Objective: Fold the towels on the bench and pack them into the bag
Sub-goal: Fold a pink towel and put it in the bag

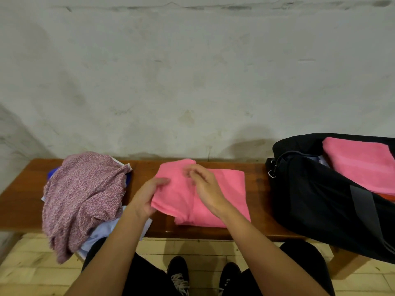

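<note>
My left hand (pixel 149 196) grips the left edge of the pink towel (pixel 226 195) I am folding, thumb on top and fingers curled underneath, lifting that side a little off the bench. My right hand (pixel 205 186) is over the middle of the same towel, fingers bent toward the raised flap; the fingertips are blurred, so I cannot tell whether they pinch the cloth or only touch it. The towel lies partly folded in the centre of the wooden bench (pixel 25 201), its right half flat on the wood and its upper left corner bunched up near my fingers.

To the left of the towel sits a heap of unfolded laundry: a mauve patterned cloth (pixel 83 197) drapes over the top and hangs past the bench's front edge, with a pale blue fabric (pixel 102 230) under it and a bright blue piece (pixel 52 173) showing at the back. To the right, the black bag (pixel 310 201) rests on the bench, open, with a folded pink towel (pixel 361 163) lying in it. Behind the bench is a stained, whitish wall (pixel 192 71). Below me are my dark trousers, my black laced shoes (pixel 178 274) and a pale tiled floor (pixel 192 246).
</note>
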`<state>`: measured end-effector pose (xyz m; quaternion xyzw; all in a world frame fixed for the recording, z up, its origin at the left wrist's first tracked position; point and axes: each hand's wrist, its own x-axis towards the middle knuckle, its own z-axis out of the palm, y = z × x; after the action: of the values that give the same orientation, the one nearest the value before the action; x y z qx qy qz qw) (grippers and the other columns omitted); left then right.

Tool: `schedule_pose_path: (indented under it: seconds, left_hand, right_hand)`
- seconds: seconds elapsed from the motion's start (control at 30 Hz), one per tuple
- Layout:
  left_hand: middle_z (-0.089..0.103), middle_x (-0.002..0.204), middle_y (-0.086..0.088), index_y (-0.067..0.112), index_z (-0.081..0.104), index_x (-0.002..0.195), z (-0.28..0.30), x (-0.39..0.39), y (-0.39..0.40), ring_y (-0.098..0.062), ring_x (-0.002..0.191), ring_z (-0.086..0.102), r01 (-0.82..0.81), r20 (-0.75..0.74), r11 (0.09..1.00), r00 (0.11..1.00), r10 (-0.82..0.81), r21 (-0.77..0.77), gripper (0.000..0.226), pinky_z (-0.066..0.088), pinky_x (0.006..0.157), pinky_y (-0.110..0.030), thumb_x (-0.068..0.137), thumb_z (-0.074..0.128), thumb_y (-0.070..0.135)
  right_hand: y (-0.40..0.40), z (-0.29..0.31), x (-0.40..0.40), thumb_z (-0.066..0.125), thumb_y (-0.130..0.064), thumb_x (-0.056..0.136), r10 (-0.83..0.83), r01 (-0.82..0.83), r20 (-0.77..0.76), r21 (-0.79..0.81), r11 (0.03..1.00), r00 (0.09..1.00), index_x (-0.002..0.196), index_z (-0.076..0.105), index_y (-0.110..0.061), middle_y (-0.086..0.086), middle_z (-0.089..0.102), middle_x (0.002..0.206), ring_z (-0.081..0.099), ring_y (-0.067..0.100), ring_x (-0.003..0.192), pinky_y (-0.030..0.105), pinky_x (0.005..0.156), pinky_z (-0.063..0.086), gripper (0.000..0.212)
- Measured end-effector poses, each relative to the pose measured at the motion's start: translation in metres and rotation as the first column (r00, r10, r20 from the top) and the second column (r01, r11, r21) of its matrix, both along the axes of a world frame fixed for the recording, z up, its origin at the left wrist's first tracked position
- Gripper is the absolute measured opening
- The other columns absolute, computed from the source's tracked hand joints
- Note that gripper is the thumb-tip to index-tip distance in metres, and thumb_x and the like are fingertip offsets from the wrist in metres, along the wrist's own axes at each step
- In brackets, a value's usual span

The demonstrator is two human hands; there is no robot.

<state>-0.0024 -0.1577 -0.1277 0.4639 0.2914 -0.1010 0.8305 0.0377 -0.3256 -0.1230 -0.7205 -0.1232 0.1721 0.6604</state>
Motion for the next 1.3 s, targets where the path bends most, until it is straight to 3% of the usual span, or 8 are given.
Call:
schedule_pose_path:
  seconds: [0.13,0.27,0.57,0.93,1.03,1.13,1.23,1.3]
  left_hand:
    - [0.071,0.087,-0.013,-0.004,0.055,0.123,0.004,-0.005,0.028,-0.029,0.088,0.065,-0.062,-0.04,0.996,0.997,0.064,0.062,0.036,0.051,0.076,-0.039,0.087,0.059,0.003]
    - [0.067,0.101,-0.014,0.001,0.052,0.13,0.007,-0.002,0.049,-0.028,0.093,0.063,-0.102,-0.032,0.991,0.994,0.106,0.091,0.041,0.052,0.078,-0.04,0.09,0.056,0.004]
    - [0.063,0.103,-0.016,0.003,0.045,0.135,0.019,0.004,0.054,-0.027,0.092,0.061,-0.102,-0.025,0.992,0.994,0.104,0.07,0.039,0.053,0.08,-0.038,0.096,0.049,0.002]
    - [0.067,0.103,-0.02,-0.002,0.05,0.13,0.039,0.017,0.036,-0.028,0.085,0.07,-0.069,0.027,0.997,0.997,0.068,0.037,0.036,0.06,0.072,-0.039,0.094,0.049,-0.003]
    - [0.067,0.108,-0.022,-0.004,0.05,0.13,0.045,0.023,0.017,-0.028,0.086,0.071,-0.033,0.044,0.999,0.999,0.032,0.027,0.035,0.06,0.074,-0.039,0.094,0.049,-0.003]
    - [0.066,0.108,-0.022,-0.005,0.052,0.126,0.051,0.031,-0.011,-0.028,0.091,0.067,-0.005,0.065,1.0,0.998,0.003,0.03,0.032,0.06,0.073,-0.036,0.095,0.047,-0.003]
    - [0.068,0.085,-0.026,-0.005,0.057,0.108,0.06,0.035,-0.053,-0.032,0.072,0.069,0.09,0.073,0.995,0.993,-0.094,0.052,0.023,0.058,0.057,-0.038,0.095,0.037,-0.005]
    - [0.063,0.078,-0.029,-0.008,0.057,0.098,0.062,0.038,-0.082,-0.032,0.06,0.063,0.186,0.093,0.98,0.977,-0.193,0.076,0.022,0.054,0.054,-0.037,0.095,0.035,-0.002]
  right_hand:
    - [-0.024,-0.041,0.001,0.037,-0.018,0.105,0.2,-0.006,0.242,-0.623,0.782,0.949,0.149,0.04,-0.015,0.002,0.039,0.155,0.033,0.016,0.143,0.032,0.121,0.023,0.044]
    - [-0.033,-0.059,-0.007,0.023,-0.037,0.107,0.502,-0.04,0.256,-0.862,0.506,0.826,0.158,0.009,-0.017,0.001,0.003,0.166,-0.003,0.015,0.152,0.033,0.123,-0.005,0.056]
    - [-0.034,-0.073,-0.005,0.01,-0.078,0.089,0.611,-0.019,0.198,-0.944,0.329,0.767,0.154,-0.017,-0.034,-0.003,-0.029,0.159,-0.031,0.021,0.146,0.05,0.121,-0.012,0.083]
    - [-0.04,-0.075,-0.004,0.023,-0.101,0.066,0.644,-0.042,0.178,-0.95,0.31,0.744,0.151,-0.027,-0.031,-0.003,-0.036,0.157,-0.039,0.017,0.141,0.051,0.118,-0.019,0.121]
    - [-0.043,-0.063,-0.007,0.02,-0.091,0.079,0.562,-0.149,0.196,-0.848,0.509,0.804,0.155,-0.015,-0.033,-0.012,-0.023,0.161,-0.027,0.005,0.145,0.046,0.122,-0.011,0.101]
    - [-0.039,-0.038,-0.01,0.027,-0.09,0.077,0.178,-0.189,-0.064,-0.27,0.944,0.982,0.149,0.017,-0.05,-0.026,0.012,0.157,0.008,0.004,0.149,0.039,0.123,0.013,0.082]
    - [-0.039,-0.017,0.001,0.038,-0.082,0.081,0.118,0.036,-0.41,0.35,0.936,0.904,0.145,0.037,-0.031,0.001,0.049,0.147,0.05,0.02,0.132,0.035,0.108,0.042,0.082]
    - [-0.044,-0.002,0.008,0.034,-0.068,0.094,0.154,0.109,-0.495,0.463,0.879,0.855,0.146,0.042,-0.017,0.013,0.066,0.125,0.065,0.025,0.112,0.041,0.091,0.054,0.073]
